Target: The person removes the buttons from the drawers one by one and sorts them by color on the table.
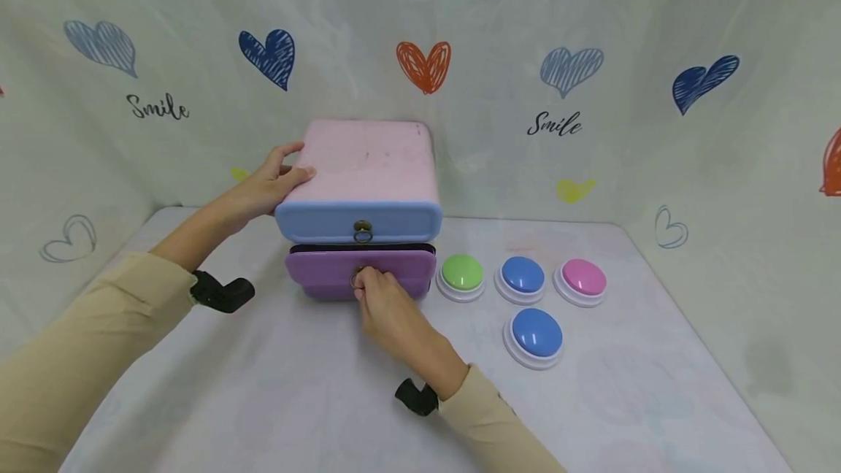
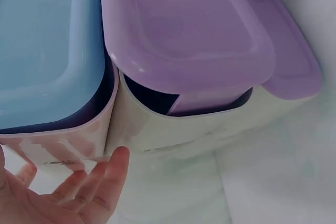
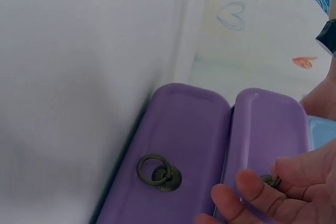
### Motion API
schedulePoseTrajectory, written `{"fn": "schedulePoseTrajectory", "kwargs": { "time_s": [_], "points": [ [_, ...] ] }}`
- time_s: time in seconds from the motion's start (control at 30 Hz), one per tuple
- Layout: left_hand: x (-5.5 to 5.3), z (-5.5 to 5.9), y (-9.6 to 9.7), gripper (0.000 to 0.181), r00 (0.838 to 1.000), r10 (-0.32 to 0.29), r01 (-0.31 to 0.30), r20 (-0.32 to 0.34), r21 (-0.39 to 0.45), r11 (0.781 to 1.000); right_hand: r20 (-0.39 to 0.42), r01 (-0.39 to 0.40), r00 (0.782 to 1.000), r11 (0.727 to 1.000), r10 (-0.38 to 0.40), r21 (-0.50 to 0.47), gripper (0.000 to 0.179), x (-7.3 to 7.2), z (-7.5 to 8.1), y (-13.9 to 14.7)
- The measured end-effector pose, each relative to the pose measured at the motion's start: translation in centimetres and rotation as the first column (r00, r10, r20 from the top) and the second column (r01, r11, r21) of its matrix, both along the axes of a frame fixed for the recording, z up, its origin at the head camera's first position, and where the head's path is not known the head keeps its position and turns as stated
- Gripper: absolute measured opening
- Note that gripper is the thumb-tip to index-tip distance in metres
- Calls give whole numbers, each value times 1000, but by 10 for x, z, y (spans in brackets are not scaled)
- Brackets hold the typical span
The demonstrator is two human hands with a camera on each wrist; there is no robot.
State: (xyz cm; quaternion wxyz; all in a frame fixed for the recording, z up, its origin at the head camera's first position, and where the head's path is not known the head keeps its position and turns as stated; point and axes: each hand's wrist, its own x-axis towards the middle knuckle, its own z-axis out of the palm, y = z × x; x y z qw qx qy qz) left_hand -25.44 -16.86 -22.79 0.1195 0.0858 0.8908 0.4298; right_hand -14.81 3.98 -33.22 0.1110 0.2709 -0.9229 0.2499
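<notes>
A small drawer chest has a pink top, a blue drawer uppermost and purple drawers under it. In the left wrist view the middle purple drawer stands partly pulled out, with a dark gap behind its front. The bottom purple drawer has a ring pull hanging from it. My right hand pinches the ring pull of the middle drawer between thumb and finger. My left hand rests on the chest's upper left edge, thumb on the top and fingers along the side.
Right of the chest are round push buttons on white bases: a green button, a blue button, a pink button and a nearer blue button. A white cloth covers the table; a heart-printed curtain hangs behind.
</notes>
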Motion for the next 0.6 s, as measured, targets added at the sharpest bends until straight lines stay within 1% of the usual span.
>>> {"fn": "schedulePoseTrajectory", "kwargs": {
  "time_s": [0.4, 0.6],
  "points": [
    [1, 2, 2, 74, 1000, 2, -2, 6, 3, 1000, -10, 1, 1000, 999, -1, -33, 5, -10, -2, -1],
    [-1, 1, 1, 73, 1000, -4, 4, 20, 4, 1000, -8, -9, 1000, 1000, 8, -23, 6, -13, -2, 0]
  ]
}}
